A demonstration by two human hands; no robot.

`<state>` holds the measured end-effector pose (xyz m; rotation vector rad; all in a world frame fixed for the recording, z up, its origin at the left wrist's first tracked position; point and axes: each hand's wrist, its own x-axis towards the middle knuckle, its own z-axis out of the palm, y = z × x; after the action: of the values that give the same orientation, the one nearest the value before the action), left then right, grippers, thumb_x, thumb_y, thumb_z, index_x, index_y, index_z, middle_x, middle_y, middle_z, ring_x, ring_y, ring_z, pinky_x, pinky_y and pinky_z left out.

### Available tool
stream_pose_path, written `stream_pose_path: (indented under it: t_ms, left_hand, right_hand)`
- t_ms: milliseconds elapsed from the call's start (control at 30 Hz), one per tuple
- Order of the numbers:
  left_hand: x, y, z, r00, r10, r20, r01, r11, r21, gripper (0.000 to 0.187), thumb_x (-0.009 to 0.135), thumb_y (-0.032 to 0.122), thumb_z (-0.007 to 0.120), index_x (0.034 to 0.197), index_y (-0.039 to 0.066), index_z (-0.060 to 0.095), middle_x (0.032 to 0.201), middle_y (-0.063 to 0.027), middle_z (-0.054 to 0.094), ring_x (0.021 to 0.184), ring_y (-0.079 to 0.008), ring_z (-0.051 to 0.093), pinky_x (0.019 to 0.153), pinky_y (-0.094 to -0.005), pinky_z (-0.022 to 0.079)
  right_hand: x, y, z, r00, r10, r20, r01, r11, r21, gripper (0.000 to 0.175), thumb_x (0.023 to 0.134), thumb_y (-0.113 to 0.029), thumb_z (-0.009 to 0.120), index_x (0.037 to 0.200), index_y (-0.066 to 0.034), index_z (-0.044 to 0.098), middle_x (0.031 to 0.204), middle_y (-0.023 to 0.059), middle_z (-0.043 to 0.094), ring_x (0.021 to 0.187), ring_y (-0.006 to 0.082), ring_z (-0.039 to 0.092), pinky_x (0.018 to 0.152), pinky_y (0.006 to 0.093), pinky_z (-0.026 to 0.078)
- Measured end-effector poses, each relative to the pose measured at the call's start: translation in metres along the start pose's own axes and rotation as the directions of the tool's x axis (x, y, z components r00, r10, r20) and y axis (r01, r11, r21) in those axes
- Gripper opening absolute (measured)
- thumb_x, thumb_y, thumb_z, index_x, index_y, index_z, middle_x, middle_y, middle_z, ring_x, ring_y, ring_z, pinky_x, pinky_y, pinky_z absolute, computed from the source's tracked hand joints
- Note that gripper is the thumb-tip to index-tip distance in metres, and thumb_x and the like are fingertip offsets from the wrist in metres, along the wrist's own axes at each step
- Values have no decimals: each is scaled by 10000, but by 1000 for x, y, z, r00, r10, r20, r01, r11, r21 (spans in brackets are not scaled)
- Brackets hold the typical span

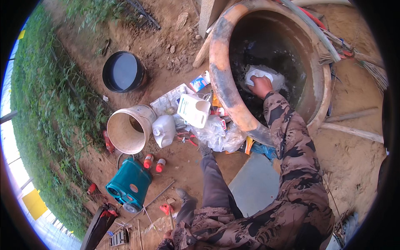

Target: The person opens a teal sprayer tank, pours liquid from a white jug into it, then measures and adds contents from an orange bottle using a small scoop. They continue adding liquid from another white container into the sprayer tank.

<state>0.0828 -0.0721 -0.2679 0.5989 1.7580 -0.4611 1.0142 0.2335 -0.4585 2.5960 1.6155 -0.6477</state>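
Note:
My right hand [262,87] reaches over the rim of a large clay vat [223,73] and grips a white plastic container [254,74] at the water's surface. The dark water [259,40] is disturbed and foamy around the container, whose lower part is hard to make out. Low in the view, partly hidden by the camouflage sleeve, my left hand [168,235] is closed around a thin wooden stick [171,217]. Both of my legs [215,184] stand on the soil to the left of the vat.
Beside the vat lie a white jug [193,109], a translucent jug [164,131], plastic bags [212,134] and a blue box [200,82]. Farther left are a pale bucket [126,131], a black bucket of liquid [125,72], a teal tank [129,182] and red-capped bottles [160,165]. Green plants [56,103] line the left.

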Motion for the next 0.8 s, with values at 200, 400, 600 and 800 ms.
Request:
stream_pose_path:
  t_ms: [200, 400, 600, 800]
  left_hand:
    - [-15, 22, -14, 995, -54, -84, 67, 986, 152, 244, 923, 199, 722, 1059, -2, 703, 911, -82, 736, 839, -160, 676, 788, -313, 553]
    - [-43, 43, -3, 992, -8, -128, -12, 989, -150, 161, 940, 120, 700, 999, -29, 701, 881, -88, 730, 796, -158, 675, 747, -307, 563]
    - [-24, 52, -12, 978, 32, -206, 13, 977, 213, 439, 899, 407, 680, 1180, 72, 718, 976, -175, 751, 925, -229, 724, 830, -373, 563]
    - [-33, 104, -20, 989, 3, -151, 34, 970, 241, 371, 932, 397, 585, 1076, 96, 749, 941, -173, 735, 950, -304, 714, 876, -388, 533]
  right_hand:
    - [1, 6, 20, 992, 115, 44, -118, 990, 72, 456, 824, -409, 731, 1149, -91, 698, 1015, 206, 720, 972, 399, 680, 877, 463, 528]
    - [17, 26, 46, 988, 151, 41, -156, 925, 346, 541, 863, -376, 719, 1238, 6, 644, 1151, 248, 688, 1091, 391, 651, 924, 429, 503]
    - [-12, 65, 24, 917, 383, 108, -339, 610, 716, 236, 930, -255, 693, 848, -36, 660, 669, 0, 575, 556, 104, 519, 515, 290, 406]
    - [-89, 64, -114, 919, 393, 33, -220, 441, 870, 251, 939, -248, 713, 932, 0, 672, 692, 19, 589, 552, 95, 501, 523, 255, 371]
